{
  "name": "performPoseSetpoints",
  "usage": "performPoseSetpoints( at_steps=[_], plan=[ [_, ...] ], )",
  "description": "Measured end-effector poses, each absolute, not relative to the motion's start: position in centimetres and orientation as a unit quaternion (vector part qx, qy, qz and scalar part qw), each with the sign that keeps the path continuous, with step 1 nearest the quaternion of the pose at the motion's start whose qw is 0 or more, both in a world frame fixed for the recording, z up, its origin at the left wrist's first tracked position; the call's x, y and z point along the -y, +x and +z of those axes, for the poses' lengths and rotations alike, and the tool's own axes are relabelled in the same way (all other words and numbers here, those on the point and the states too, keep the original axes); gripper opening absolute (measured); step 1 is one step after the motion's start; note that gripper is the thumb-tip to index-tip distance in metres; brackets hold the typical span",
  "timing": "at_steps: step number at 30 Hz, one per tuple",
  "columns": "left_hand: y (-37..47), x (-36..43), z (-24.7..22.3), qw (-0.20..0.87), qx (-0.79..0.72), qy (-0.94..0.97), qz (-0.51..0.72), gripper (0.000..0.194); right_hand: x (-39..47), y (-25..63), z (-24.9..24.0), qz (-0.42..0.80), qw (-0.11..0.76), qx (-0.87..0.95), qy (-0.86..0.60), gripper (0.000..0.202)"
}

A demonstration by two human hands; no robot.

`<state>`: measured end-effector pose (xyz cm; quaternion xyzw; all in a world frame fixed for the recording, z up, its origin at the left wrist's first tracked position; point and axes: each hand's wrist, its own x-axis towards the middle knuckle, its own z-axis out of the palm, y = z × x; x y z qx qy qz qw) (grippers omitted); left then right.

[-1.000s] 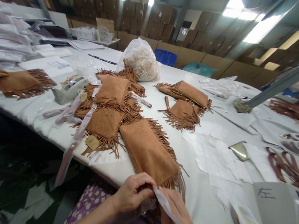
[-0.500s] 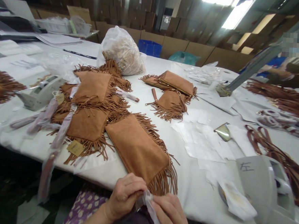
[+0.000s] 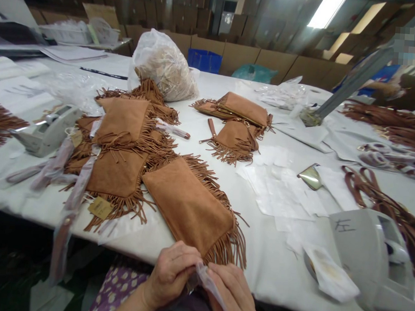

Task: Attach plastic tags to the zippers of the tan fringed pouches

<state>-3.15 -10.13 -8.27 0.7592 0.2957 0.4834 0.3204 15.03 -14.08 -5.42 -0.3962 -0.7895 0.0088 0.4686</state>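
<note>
At the table's front edge, my left hand [image 3: 173, 271] and my right hand [image 3: 233, 290] are closed close together on a translucent white plastic sleeve [image 3: 204, 274]. The fingers of both pinch it; what lies inside the sleeve is hard to make out. Just beyond them lies a tan suede bag with fringe [image 3: 191, 204], its front corner near my left knuckles. To its left, more fringed bags [image 3: 117, 170] are stacked, with a yellowish tag [image 3: 100, 207] and a plastic-wrapped brown strap [image 3: 70, 217] that hangs over the edge.
Tape dispensers stand at right [image 3: 367, 261] and left [image 3: 49, 130]. Paper sheets [image 3: 279, 189] and brown straps [image 3: 395, 216] lie to the right. Farther back are a small fringed pouch [image 3: 233, 138], a stuffed plastic bag [image 3: 166, 67] and a slanted metal post [image 3: 354, 85]. Another person's arm [image 3: 383, 87] shows at far right.
The view has shifted slightly. Both hands stay on the plastic sleeve, and my right hand has turned a little, its fingers closer to my left. The bags lie where they were.
</note>
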Motion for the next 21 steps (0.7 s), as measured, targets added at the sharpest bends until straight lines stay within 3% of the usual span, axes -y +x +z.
performPoseSetpoints(
  at_steps=[7,14,21],
  plan=[
    [-3.8,11.0,-5.4,0.538,-0.391,0.625,0.409,0.024,13.9,15.3,-4.8,0.06,0.449,0.809,-0.374,0.037],
    [-3.8,10.5,-1.4,0.6,-0.446,0.579,0.324,0.016,13.6,14.8,-4.1,0.034,0.434,0.822,-0.368,0.037],
    [-3.7,11.0,-3.2,0.588,-0.532,0.491,0.361,0.019,13.2,14.1,-4.8,0.047,0.432,0.834,-0.341,0.04]
  ],
)
